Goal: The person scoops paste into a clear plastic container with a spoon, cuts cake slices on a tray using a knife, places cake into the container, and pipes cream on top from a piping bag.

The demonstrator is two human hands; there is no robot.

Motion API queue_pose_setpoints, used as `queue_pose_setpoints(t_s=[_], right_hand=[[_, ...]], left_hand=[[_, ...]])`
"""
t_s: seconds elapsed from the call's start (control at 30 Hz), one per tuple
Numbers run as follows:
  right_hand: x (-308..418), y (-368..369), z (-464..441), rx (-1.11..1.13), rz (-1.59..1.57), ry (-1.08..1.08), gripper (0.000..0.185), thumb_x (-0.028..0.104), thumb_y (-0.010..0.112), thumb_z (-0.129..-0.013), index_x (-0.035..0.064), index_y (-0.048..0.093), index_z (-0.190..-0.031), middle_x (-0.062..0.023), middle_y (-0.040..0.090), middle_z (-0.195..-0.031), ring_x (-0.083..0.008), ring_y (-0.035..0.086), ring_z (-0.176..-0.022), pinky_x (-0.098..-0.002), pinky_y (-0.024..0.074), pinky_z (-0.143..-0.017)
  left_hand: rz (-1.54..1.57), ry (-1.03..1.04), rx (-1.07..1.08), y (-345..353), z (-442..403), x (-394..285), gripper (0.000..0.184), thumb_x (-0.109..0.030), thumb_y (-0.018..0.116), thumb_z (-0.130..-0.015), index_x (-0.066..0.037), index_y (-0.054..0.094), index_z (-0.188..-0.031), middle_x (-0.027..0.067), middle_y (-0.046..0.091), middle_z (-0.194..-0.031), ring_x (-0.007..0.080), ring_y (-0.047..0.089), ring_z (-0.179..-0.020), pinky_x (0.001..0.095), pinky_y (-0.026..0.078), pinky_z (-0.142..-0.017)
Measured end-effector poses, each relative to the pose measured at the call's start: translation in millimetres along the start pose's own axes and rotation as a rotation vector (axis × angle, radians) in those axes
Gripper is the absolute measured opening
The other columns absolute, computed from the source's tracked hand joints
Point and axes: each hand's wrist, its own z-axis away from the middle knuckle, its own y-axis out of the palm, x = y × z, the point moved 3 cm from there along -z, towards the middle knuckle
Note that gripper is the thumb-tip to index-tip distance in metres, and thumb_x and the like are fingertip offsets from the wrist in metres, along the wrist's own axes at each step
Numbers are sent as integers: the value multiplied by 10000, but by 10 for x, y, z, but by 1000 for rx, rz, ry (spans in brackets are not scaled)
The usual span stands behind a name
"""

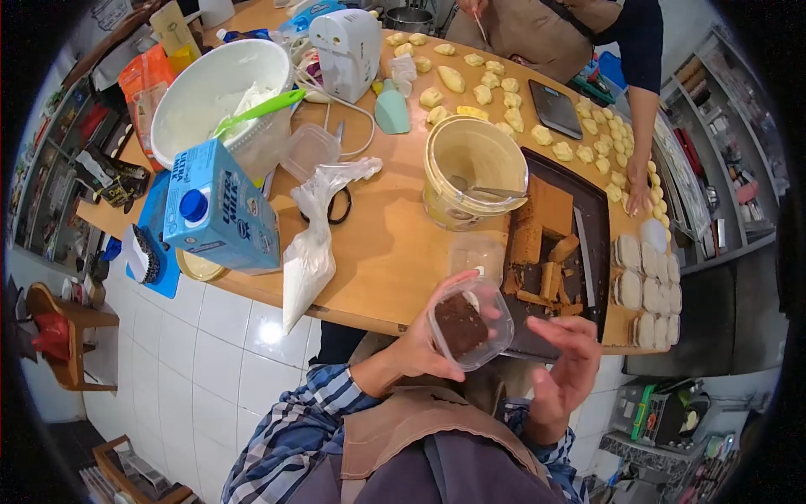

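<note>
My left hand (413, 340) grips a small clear plastic cup (501, 328) tilted toward me, with a dark brown piece of cake (461, 323) and a bit of white inside. My right hand (567, 370) is raised just right of the cup, fingers apart and holding nothing. Beyond my hands a dark tray (600, 218) carries cut brown cake (551, 207) and a long knife (585, 260). A second clear container (476, 254) stands on the table beside the tray. The filled piping bag (308, 269) lies to the left.
A cream-coloured bucket (457, 202), blue milk carton (222, 206), white bowl (180, 105) with green spatula (269, 107) and white mixer (346, 55) stand on the table (378, 244). Dough pieces (452, 79), a scale (555, 109) and wrapped stacks (651, 294) lie beyond. A co-worker's hand (640, 189) touches the far right.
</note>
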Motion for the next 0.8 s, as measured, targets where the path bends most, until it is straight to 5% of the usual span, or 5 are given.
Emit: queue_pose_setpoints(t_s=[0.13,0.23,0.33,0.43,0.8], right_hand=[[-12,84,23,86,123,-37,311,164,595,-672,47,522,-950,-69,653,-1033,-257,468,-933,-393,315,-877],[51,101,-32,166,251,-88,282,158,587,-658,58,533,-916,-53,652,-1044,-252,484,-958,-429,286,-904],[97,167,-52,226,353,-158,278,161,587,-645,73,534,-903,-41,648,-1058,-246,497,-1025,-493,227,-961],[110,245,-30,308,396,-154,290,168,595,-635,86,528,-904,-31,631,-1092,-245,480,-1139,-607,104,-1009],[126,291,4,317,488,-190,249,192,591,-656,88,537,-875,-23,625,-1081,-246,463,-1177,-671,66,-979]], left_hand=[[71,-214,-183,-5,40,0,1008,-479,751,-670,-92,178,-1404,115,421,-1263,227,479,-1124,389,431,-948],[195,-26,58,24,-2,8,957,-746,434,-730,-75,229,-1380,121,451,-1241,220,495,-1108,384,446,-926],[87,-202,-192,22,16,77,1017,-838,198,-699,-62,277,-1352,108,506,-1182,228,539,-1064,375,468,-893],[41,-212,-229,59,17,109,1010,-833,217,-705,-42,307,-1327,111,493,-1199,219,520,-1086,375,447,-920],[-70,-158,-108,83,43,138,966,-789,198,-752,-17,307,-1322,110,402,-1298,198,420,-1204,366,332,-1024]])
